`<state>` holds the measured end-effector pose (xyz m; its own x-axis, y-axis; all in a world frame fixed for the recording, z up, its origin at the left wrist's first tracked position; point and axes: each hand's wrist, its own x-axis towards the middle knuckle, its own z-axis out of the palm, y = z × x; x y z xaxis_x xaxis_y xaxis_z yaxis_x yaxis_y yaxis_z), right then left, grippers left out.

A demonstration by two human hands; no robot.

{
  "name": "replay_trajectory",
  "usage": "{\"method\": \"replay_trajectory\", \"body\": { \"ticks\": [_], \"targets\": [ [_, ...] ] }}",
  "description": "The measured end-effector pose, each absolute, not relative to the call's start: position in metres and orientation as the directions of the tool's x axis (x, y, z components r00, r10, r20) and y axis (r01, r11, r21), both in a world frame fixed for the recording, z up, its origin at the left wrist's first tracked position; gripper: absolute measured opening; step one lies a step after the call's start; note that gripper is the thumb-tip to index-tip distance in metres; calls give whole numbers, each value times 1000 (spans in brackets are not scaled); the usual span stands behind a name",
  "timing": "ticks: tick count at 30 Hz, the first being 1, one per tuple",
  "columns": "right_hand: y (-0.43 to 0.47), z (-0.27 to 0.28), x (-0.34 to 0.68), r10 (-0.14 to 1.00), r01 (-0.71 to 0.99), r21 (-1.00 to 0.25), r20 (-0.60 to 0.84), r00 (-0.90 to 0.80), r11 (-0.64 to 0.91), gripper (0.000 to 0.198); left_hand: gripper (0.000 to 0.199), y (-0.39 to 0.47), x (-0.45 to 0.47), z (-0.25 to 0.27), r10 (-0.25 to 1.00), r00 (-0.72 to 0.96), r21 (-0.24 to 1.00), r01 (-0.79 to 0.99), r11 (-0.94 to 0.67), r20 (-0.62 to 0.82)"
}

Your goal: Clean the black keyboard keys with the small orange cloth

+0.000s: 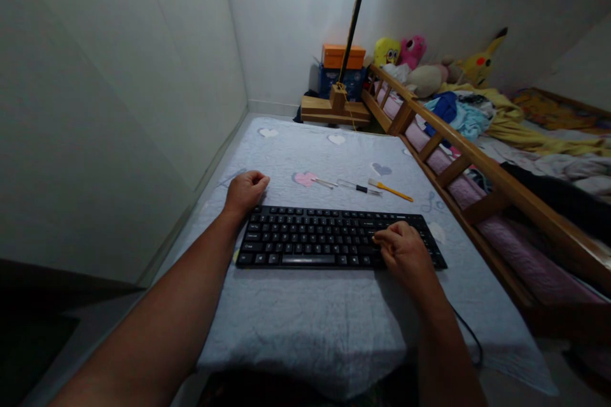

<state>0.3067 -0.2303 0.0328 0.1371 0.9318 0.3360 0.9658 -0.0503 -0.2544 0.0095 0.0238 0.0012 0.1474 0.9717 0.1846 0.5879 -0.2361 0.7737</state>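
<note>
A black keyboard (310, 238) lies flat on the cloth-covered table in front of me. My left hand (247, 192) rests just beyond its far left corner, fingers curled into a loose fist with nothing showing in them. Over the keyboard's right part is my right hand (401, 247), thumb and fingertips pinched together; whatever they may hold is too small to make out. It hides some of the keys there. Behind the keyboard lie white cotton swabs (324, 183), a slim tool with a black grip (360, 188) and a yellow-handled brush (394, 190).
A pale blue cloth (305, 311) with heart prints covers the table. From beneath my right forearm a black cable (470, 327) runs toward the near edge. To the right stands a wooden bed rail (453, 146); at the back, a wooden stand (334, 108) with a dark pole.
</note>
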Motion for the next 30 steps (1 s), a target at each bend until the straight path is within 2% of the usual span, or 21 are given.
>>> {"method": "replay_trajectory", "body": {
  "ticks": [8, 23, 30],
  "targets": [
    [-219, 35, 278, 940, 961, -274, 337, 60, 37, 23, 31, 23, 10, 2, 969, 147, 761, 600, -246, 197],
    [-231, 33, 306, 932, 970, -236, 336, 134, -55, 23, 30, 23, 9, 2, 973, 143, 752, 617, -232, 183],
    [-215, 41, 271, 937, 960, -277, 346, 55, 46, 21, 31, 23, 10, 1, 971, 145, 756, 609, -240, 192]
  ]
}}
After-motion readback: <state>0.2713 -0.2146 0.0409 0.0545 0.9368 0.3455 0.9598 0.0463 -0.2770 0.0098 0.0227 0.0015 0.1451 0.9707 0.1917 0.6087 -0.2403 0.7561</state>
